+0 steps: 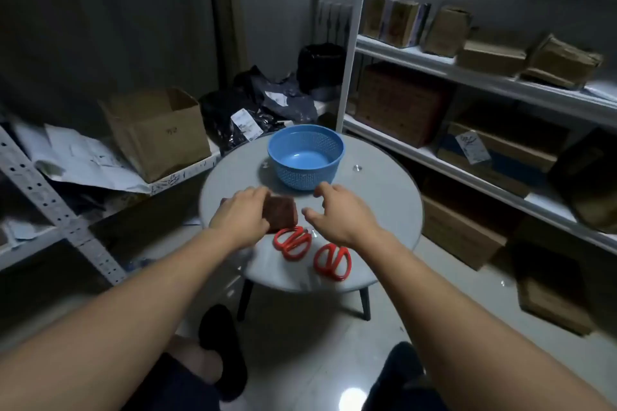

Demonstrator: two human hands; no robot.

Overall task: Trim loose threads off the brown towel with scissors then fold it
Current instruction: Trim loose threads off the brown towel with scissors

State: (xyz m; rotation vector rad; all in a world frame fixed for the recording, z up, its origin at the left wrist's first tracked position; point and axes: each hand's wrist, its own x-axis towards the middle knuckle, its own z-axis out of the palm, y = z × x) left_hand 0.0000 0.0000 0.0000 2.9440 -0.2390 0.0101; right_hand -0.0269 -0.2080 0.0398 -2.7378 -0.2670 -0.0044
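Left hand [242, 215] is down on the brown towel [280, 212], palm over its left half, fingers curled onto the top, pressing or gripping, hard to say which. The towel sits as a small, thick folded block just left of the centre of the round grey table [384, 203]. Right hand [337, 213] hovers at the towel's three o'clock, fingers spread and holding nothing, close but apart from the cloth. At the towel's five o'clock lies one pair of red-handled scissors [293, 241], handles nearly touching the towel's near edge; a second red-handled pair [332, 260] lies further out the same way. A blue plastic basket [305, 157] stands at the towel's one o'clock. The towel looks soft and light, no stiffness at all, so it should flop open once lifted. Pinching a free corner or hem edge seems the sound hold, spreading it to expose stray threads. The scissors are rigid and probably slide on that smooth top; the handle loops are the place to take them.
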